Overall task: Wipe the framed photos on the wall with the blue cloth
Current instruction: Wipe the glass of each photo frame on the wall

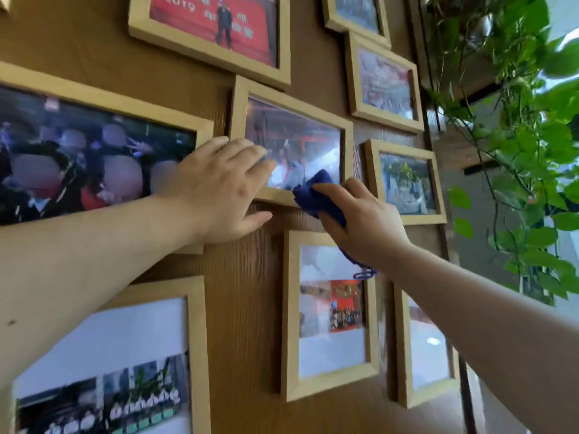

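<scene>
The blue cloth [316, 195] is bunched under your right hand [363, 220] fingers, pressed on the middle framed photo [291, 142], which your left hand [216, 189], fingers spread flat, apparently steadies.

wall [244, 277]: grained wood | frames [289, 314]: pale matt wood | cloth [316, 195]: soft blue

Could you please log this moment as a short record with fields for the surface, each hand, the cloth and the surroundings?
surface: wooden wall hung with light wooden photo frames
left hand: left hand flat on the centre frame, at its lower left corner
right hand: right hand gripping the blue cloth
cloth: bunched, at the centre frame's lower right edge
surroundings: leafy green plant to the right
</scene>
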